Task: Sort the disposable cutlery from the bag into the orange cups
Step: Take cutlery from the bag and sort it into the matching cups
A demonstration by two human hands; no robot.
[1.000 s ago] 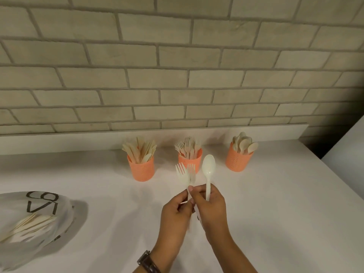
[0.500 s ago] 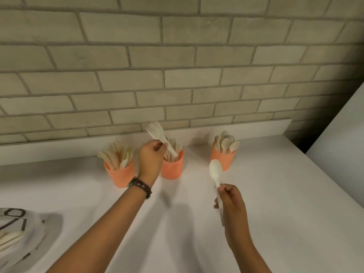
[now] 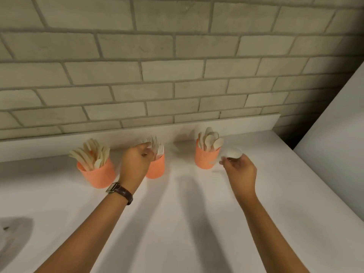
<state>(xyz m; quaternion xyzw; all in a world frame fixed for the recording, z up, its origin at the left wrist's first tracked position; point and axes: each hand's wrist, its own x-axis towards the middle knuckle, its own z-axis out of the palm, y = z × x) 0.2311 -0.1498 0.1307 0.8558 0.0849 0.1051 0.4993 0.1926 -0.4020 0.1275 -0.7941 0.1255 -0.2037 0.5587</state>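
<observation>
Three orange cups stand in a row by the back ledge. The left cup (image 3: 97,174) holds knives, the middle cup (image 3: 157,169) forks, the right cup (image 3: 205,159) spoons. My left hand (image 3: 136,161) is at the middle cup's rim and pinches a white fork (image 3: 148,142), whose blurred tines stand among the other forks. Just right of the spoon cup, my right hand (image 3: 241,169) holds a white spoon (image 3: 233,151) by its handle, bowl up. The bag (image 3: 7,243) shows only as a sliver at the lower left edge.
The white counter (image 3: 187,223) ends at a raised ledge (image 3: 137,133) below a brick wall. A white panel (image 3: 334,119) rises at the right. A dark gap lies between the counter's right corner and that panel.
My left hand has lowered the fork from above the middle cup into it. My right hand has carried the spoon forward and right, up beside the spoon cup. The view has moved closer.
</observation>
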